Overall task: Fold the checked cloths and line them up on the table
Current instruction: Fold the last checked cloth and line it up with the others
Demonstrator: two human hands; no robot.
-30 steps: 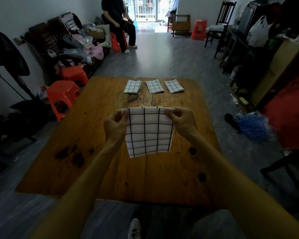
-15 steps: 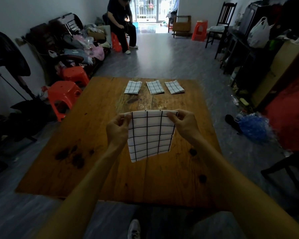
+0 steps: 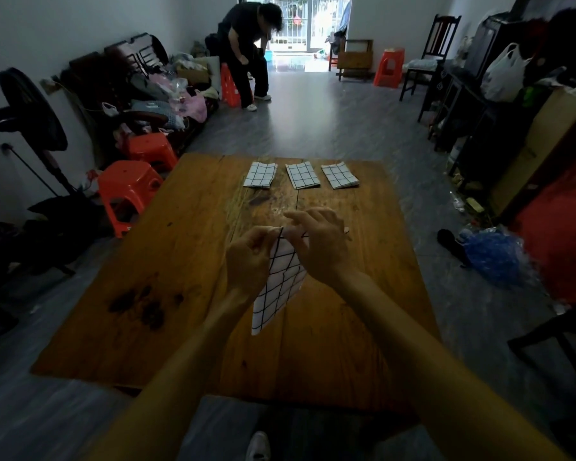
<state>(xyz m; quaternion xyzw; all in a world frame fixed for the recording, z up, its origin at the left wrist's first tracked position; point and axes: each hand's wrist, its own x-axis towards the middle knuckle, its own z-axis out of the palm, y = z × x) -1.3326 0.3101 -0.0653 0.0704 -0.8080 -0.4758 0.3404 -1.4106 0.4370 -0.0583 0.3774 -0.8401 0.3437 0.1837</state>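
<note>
Checked cloth [image 3: 280, 287] between both hands

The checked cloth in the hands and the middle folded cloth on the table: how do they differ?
The white black-checked cloth in the hands hangs in the air, pinched by left hand and right hand; the middle folded cloth lies flat, untouched. The held cloth droops to a point; the middle one looks rectangular. Both share the grid pattern.

Cloth on stained wood
Checked cloth [image 3: 281, 281] is thin, matt weave; worktop [image 3: 187, 261] is glossy, blotched wooden planks.
</note>
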